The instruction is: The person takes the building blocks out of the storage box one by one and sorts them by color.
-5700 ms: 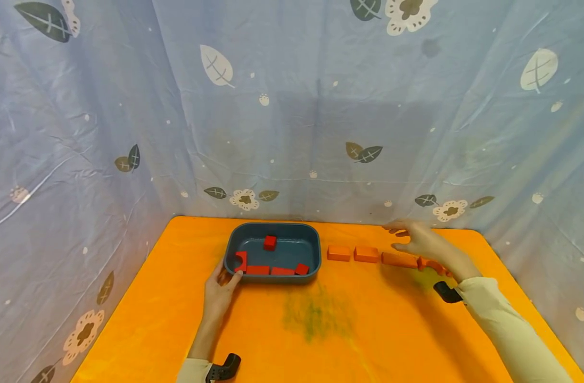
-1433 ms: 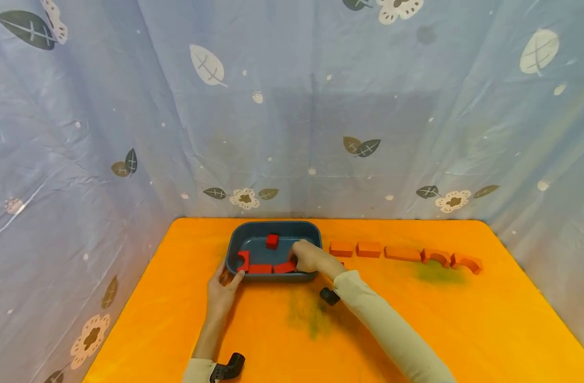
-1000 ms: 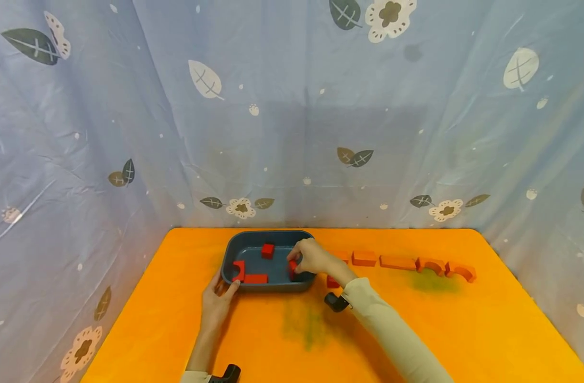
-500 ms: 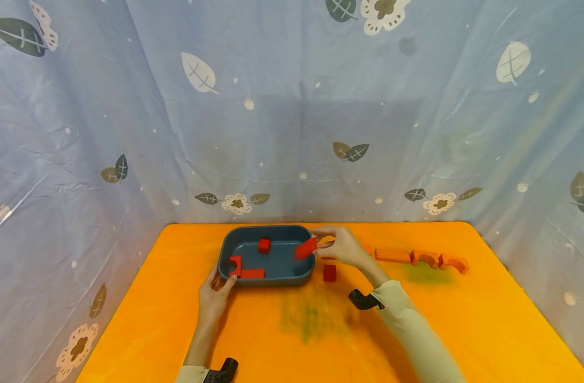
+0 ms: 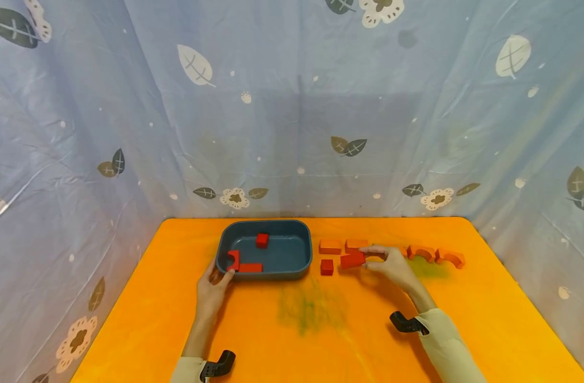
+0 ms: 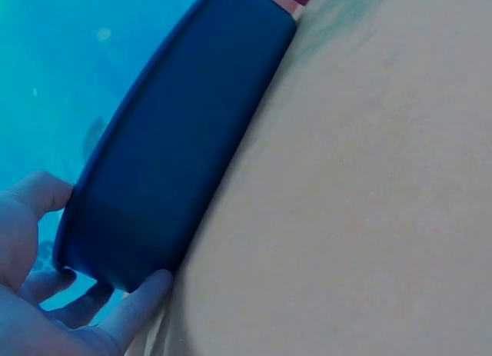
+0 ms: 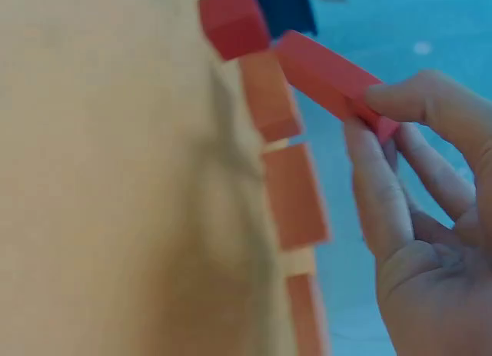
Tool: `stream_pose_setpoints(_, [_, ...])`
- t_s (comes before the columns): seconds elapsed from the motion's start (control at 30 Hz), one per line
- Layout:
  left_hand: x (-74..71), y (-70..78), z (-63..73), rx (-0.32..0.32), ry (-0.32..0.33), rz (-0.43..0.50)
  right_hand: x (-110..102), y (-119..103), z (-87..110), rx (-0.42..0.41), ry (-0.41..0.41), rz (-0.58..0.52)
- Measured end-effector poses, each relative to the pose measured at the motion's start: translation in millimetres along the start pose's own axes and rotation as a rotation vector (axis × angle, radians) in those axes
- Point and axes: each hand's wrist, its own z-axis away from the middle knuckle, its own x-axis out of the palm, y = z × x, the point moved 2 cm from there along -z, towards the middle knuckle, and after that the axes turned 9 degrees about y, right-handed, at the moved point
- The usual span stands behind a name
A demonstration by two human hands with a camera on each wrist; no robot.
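My left hand (image 5: pixel 210 293) grips the left front corner of a dark blue tray (image 5: pixel 284 256), thumb on the rim and fingers along the outside wall. Inside the tray are a red cube (image 5: pixel 262 240), a red arch block (image 5: pixel 235 257) and a red rectangular block (image 5: pixel 251 267). My right hand (image 5: pixel 393 267) pinches another red rectangular block (image 5: pixel 352 260) by its right end, between thumb and fingers. In the right wrist view this block is tilted, overlapping the orange row. On the table, just left of it, sits a second red cube (image 5: pixel 327 267).
A row of orange blocks runs right from the tray: two short rectangular blocks (image 5: pixel 330 246), a long one mostly behind my right hand, then two arch blocks (image 5: pixel 421 253). A flowered blue curtain (image 5: pixel 292 133) stands along the back and sides of the yellow table (image 5: pixel 272 340).
One red cube has gone from the tray to the table. My right hand has lifted a red rectangular block from the tray and carried it right, in front of the orange row. My left hand stays put.
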Motion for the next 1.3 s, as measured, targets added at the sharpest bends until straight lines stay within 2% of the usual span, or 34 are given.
stream_pose_setpoints(0.13, [-1.5,-2.5,0.3,-0.011,-0.001,0.009,5,13,-0.8,0.004,-0.059,0.004])
stream_pose_setpoints(0.33, [-3.1,-2.9,-0.9,0.001,0.005,0.018,19,20,-5.7,-0.043,-0.062,0.137])
stream_pose_setpoints(0.47, [-2.8,-0.7,-3.3,0.002,0.007,0.024,22,19,-5.0,-0.043,-0.041,0.203])
stream_pose_setpoints(0.7, [-1.6,1.9,-3.1,0.012,0.001,0.032,20,16,-2.9,-0.065,-0.066,0.201])
stream_pose_setpoints(0.83, [-0.6,1.7,-3.5,0.011,-0.005,0.030,17,10,-5.8,-0.106,-0.057,0.215])
stream_pose_setpoints(0.97, [1.0,2.7,-5.0,0.011,-0.017,0.036,17,-10,-11.3,-0.149,-0.064,0.269])
stream_pose_setpoints(1.1, [1.8,3.9,-5.4,0.012,-0.030,0.039,30,-45,-17.2,-0.193,-0.065,0.308])
stream_pose_setpoints(1.2, [0.8,2.3,-5.3,0.007,-0.024,0.024,52,-73,-24.0,-0.250,-0.069,0.259])
stream_pose_setpoints(1.3, [-0.4,-1.0,-4.1,0.000,-0.010,0.016,82,-97,-31.0,-0.319,-0.120,0.200])
